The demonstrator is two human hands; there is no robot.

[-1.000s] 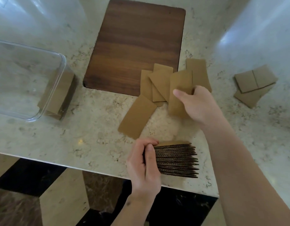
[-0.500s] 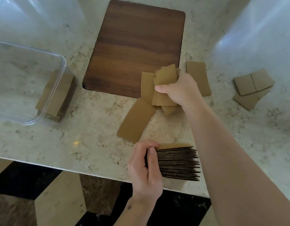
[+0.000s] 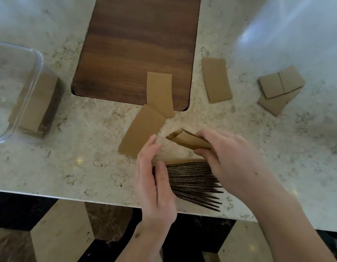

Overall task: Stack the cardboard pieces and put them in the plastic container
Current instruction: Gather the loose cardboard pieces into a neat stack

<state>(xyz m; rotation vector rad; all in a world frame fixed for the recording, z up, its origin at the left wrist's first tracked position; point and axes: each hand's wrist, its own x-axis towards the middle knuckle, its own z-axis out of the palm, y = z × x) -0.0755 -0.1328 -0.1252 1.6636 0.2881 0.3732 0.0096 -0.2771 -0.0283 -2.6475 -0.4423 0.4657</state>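
Right hand [image 3: 230, 157] grips a few gathered cardboard pieces [image 3: 188, 141] above the stack [image 3: 194, 184] at the worktop [image 3: 69, 167] edge; left hand [image 3: 154, 178], fingers extended, braces the stack's left end; plastic container [image 3: 18, 87] far left.

Single head-worn view, looking steeply down and forward, close above the marble counter [image 3: 50, 167] edge, floor below

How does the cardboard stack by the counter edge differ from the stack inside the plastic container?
The edge stack sits on the open counter, splayed so its corrugated edges fan out; the container stack sits in the container and looks squared up. The left hand steadies the edge stack; nothing touches the container stack. The right hand holds a few pieces above the edge stack. Both stacks are the same brown cardboard.
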